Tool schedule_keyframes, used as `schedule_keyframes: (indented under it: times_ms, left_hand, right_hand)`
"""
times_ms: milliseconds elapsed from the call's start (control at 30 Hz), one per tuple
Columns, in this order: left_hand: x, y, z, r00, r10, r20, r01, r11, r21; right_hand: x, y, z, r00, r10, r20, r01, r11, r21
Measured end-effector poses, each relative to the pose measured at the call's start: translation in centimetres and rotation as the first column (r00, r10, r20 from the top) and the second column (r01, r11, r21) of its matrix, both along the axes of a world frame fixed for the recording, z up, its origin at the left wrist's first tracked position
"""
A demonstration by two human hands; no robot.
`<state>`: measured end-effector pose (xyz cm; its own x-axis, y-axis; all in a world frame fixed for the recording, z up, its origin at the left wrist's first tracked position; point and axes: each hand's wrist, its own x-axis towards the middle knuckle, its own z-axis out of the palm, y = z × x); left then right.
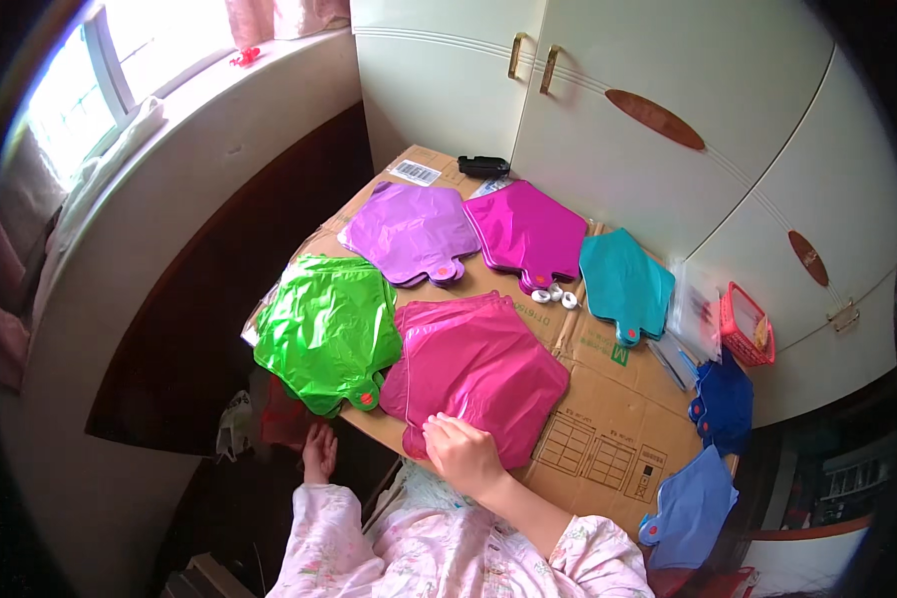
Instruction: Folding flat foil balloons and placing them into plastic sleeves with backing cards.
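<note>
A stack of deep-pink foil sheets point(483, 374) lies at the centre of the frame, on flattened cardboard point(668, 409). The right hand point(461, 453) rests over its lower edge, fingers bent and close together; I can't tell whether they pinch the foil. The left hand point(319, 453) hangs lower left, off the cardboard's edge, near something reddish point(284, 411); whether it grips anything I can't make out. Touching the pink stack on its left is a bright green stack point(324, 329), its round tab marked with a red dot. Above them lie a lilac stack point(412, 229) and a magenta one point(531, 234), with small white round pieces point(568, 299) just below the latter. Right of centre sits a teal stack point(628, 284), then a red basket point(747, 324), with dark blue foil point(725, 404) and light blue foil point(696, 503) toward the lower right
</note>
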<state>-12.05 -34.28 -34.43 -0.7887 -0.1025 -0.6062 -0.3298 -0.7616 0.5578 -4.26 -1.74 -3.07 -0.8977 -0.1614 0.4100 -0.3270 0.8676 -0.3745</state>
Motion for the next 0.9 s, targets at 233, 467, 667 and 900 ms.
schedule_keyframes:
  times_ms: [233,467,667,900]
  left_hand:
    - [0.7,-1.5,-2.2,0.971,0.107,0.213,-0.057,0.972,-0.228]
    - [-0.1,3.0,12.5,0.898,0.26,-0.356,-0.436,0.404,-0.804]
    - [1.8,13.2,33.1,0.389,-0.777,-0.494,-0.461,0.301,-0.835]
    - [0.6,18.1,34.0,0.055,-0.997,0.052,-0.491,-0.073,-0.868]
  right_hand:
    - [-0.7,0.1,1.5,0.989,-0.057,0.134,0.108,0.907,-0.407]
    - [-0.7,1.0,1.1,0.94,-0.059,0.337,0.251,0.787,-0.563]
    - [-0.8,1.5,1.4,0.939,-0.013,0.344,0.242,0.737,-0.631]
    - [-1.3,3.2,-0.6,0.893,0.377,0.248,0.271,-0.009,-0.963]
